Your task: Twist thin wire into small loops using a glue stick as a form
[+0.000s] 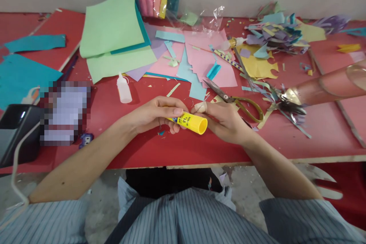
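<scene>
While left hand grips smooth, cylindrical yellow glue stick, right hand curls beside it, grip unclear.

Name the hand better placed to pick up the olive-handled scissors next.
Probably the right hand: it is nearer the scissors, while the left hand is farther off and grips the yellow tube.

Glue stick partly hidden by left hand, phone blurred, teal paper cropped left

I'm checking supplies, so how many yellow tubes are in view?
1: the yellow tube, held in the left hand, with the right hand beside it. Others may be hidden under the papers.
</scene>
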Tool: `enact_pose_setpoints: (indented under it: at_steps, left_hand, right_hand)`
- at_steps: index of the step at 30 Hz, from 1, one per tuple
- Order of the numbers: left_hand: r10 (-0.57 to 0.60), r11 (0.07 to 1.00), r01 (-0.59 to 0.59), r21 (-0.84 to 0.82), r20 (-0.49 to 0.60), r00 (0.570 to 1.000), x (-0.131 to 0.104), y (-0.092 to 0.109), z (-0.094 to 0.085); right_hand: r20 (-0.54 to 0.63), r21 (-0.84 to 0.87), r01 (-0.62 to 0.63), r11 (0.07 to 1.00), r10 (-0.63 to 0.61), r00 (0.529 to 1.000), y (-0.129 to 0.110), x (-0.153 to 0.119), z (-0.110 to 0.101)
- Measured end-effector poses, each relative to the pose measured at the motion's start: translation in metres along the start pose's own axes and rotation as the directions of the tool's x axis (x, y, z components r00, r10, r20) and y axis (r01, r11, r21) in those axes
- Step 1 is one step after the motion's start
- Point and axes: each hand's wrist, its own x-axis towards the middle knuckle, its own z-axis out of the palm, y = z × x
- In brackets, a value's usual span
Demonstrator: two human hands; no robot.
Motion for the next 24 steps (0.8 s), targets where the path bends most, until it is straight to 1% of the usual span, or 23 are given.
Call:
enact_pose_setpoints:
  at_steps: [5, 7, 10, 12, 15, 18, 21, 24]
  left_hand:
    - [-0.113, 0.992, 0.113, 0.053, 0.005, 0.994, -0.0011, 0.0047, -0.0013]
    - [-0.141, 0.987, 0.139, 0.075, 0.016, 0.990, -0.0014, 0.0053, -0.0022]
    - [-0.140, 0.987, 0.136, 0.089, 0.038, 0.989, -0.0015, 0.0044, -0.0029]
    - [-0.126, 0.989, 0.124, 0.080, 0.024, 0.992, -0.0011, 0.0034, -0.0023]
    - [-0.061, 0.996, 0.062, 0.066, -0.014, 0.998, 0.0000, 0.0024, 0.0001]
    - [0.060, 0.996, -0.055, 0.070, -0.073, 0.996, 0.0008, 0.0027, 0.0027]
    - [0.158, 0.985, -0.143, 0.099, -0.170, 0.973, 0.0005, 0.0046, 0.0031]
    - [0.232, 0.969, -0.197, 0.148, -0.280, 0.932, -0.0006, 0.0077, 0.0009]
  right_hand:
    - [0.044, 0.023, 0.017, 1.000, -0.018, 0.999, -0.0006, 0.0008, 0.0012]
    - [0.073, 0.048, 0.016, 0.999, -0.020, 0.997, -0.0007, 0.0011, 0.0014]
    - [0.092, 0.059, 0.013, 0.998, -0.018, 0.996, -0.0003, 0.0010, 0.0008]
    - [0.067, 0.059, 0.004, 0.998, -0.008, 0.998, -0.0003, 0.0008, -0.0001]
    - [0.029, 0.104, -0.052, 0.993, 0.049, 0.998, -0.0014, 0.0004, -0.0019]
    - [0.039, 0.238, -0.150, 0.960, 0.145, 0.989, -0.0033, -0.0002, -0.0029]
    - [0.037, 0.406, -0.249, 0.880, 0.256, 0.966, -0.0046, -0.0006, -0.0019]
    - [-0.034, 0.497, -0.304, 0.813, 0.368, 0.929, -0.0047, -0.0004, -0.0002]
